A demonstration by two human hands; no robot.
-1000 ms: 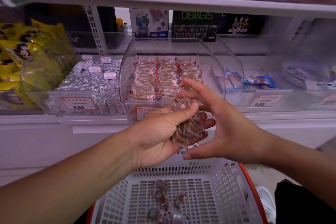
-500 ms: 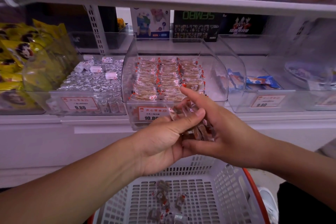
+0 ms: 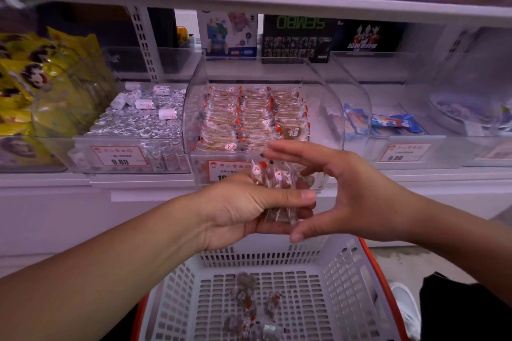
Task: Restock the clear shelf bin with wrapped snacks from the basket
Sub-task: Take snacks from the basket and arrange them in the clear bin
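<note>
The left hand [image 3: 243, 210] grips a stack of wrapped snacks [image 3: 277, 191] upright for the clear shelf bin [image 3: 194, 108]; the right hand [image 3: 340, 188], open and empty, cups beside to square them.

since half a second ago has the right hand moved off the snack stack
Yes. The right hand has opened away rightward from the wrapped snacks held by the left hand, judged against the clear bin.

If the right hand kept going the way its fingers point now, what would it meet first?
Its fingers point left, so the right hand would probably first meet the stack of wrapped snacks gripped by the left hand. Depth is unclear, so it could pass just behind them.
</note>
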